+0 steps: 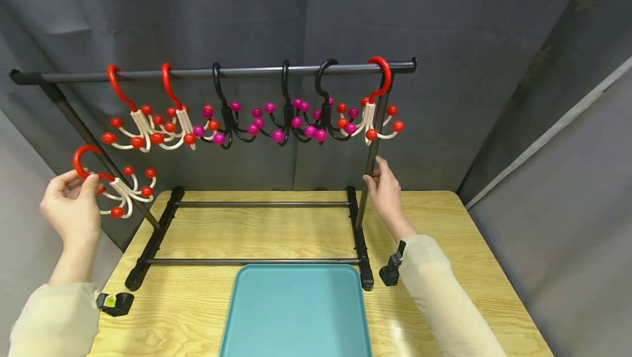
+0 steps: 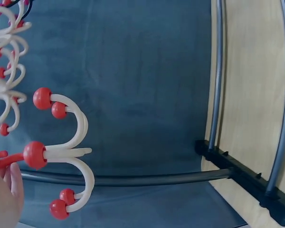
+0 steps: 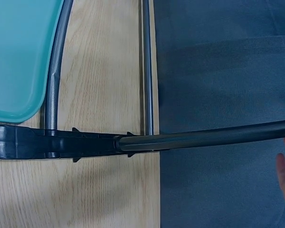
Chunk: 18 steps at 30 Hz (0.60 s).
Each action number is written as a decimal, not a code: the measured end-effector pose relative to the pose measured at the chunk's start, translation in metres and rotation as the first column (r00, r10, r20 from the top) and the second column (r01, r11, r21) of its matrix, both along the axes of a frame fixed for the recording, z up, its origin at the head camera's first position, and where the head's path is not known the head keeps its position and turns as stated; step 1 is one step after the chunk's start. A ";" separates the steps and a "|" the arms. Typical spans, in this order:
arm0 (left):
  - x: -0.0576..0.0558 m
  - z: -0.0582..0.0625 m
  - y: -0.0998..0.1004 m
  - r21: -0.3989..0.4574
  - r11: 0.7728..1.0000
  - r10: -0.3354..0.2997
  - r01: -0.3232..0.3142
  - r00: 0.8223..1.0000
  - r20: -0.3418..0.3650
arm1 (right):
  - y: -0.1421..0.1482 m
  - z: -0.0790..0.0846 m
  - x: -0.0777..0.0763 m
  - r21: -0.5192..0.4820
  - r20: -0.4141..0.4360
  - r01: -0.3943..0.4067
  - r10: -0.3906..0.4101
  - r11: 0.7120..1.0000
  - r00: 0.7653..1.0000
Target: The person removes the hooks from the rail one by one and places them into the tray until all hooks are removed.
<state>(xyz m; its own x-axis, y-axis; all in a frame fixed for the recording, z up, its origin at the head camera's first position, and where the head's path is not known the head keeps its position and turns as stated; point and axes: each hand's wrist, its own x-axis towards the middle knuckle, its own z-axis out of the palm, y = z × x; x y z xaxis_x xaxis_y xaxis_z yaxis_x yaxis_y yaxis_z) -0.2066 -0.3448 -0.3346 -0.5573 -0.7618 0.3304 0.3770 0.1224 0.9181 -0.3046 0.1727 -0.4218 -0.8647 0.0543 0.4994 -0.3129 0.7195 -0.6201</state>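
My left hand (image 1: 74, 203) pinches the red hook of a white, multi-armed hanger with red ball tips (image 1: 120, 187). This hanger is tilted, off the rail, in front of the left post of a black garment rack (image 1: 257, 72). In the left wrist view, its white arms (image 2: 69, 153) point away from my fingers (image 2: 16, 183). My right hand (image 1: 387, 195) grips the rack's right post (image 1: 372, 162) about midway up. Only some of its fingers (image 3: 282, 168) show at the right wrist view's edge.
On the rail hang two red-and-white hangers (image 1: 140, 126) at left, three black ones with magenta balls (image 1: 229, 118) in the middle, and another red-and-white one (image 1: 370, 115) at the right end. A teal tray (image 1: 298, 307) lies on the wooden table (image 1: 419, 214). Grey curtain (image 1: 444, 72) stands behind.
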 end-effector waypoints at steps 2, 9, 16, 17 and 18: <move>0.003 -0.006 0.003 -0.032 1.000 0.001 0.000 0.999 0.033 | 0.001 0.000 0.000 0.003 0.003 -0.002 0.002 1.000 1.000; 0.016 -0.020 0.016 -0.092 0.995 -0.026 0.038 0.992 0.126 | 0.004 0.000 0.000 0.011 -0.004 0.000 0.000 1.000 1.000; 0.028 -0.027 0.031 -0.004 0.994 -0.109 0.110 0.992 0.059 | 0.004 0.001 -0.001 0.014 0.005 -0.010 0.010 1.000 1.000; 0.028 -0.028 0.033 0.010 0.993 -0.122 0.121 0.992 0.041 | 0.004 0.001 -0.001 0.014 0.008 -0.010 0.010 1.000 1.000; 0.028 -0.030 0.034 0.021 0.991 -0.132 0.132 0.991 0.025 | 0.004 0.001 0.000 0.015 0.010 -0.009 0.009 1.000 1.000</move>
<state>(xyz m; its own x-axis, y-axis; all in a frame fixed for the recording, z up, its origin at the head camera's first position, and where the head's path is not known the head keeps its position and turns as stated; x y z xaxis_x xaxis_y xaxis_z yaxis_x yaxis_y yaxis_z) -0.1782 -0.3107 -0.3646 -0.6617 -0.6868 0.3008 0.3647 0.0557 0.9295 -0.3050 0.1762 -0.4206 -0.8698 0.0392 0.4918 -0.3133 0.7261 -0.6120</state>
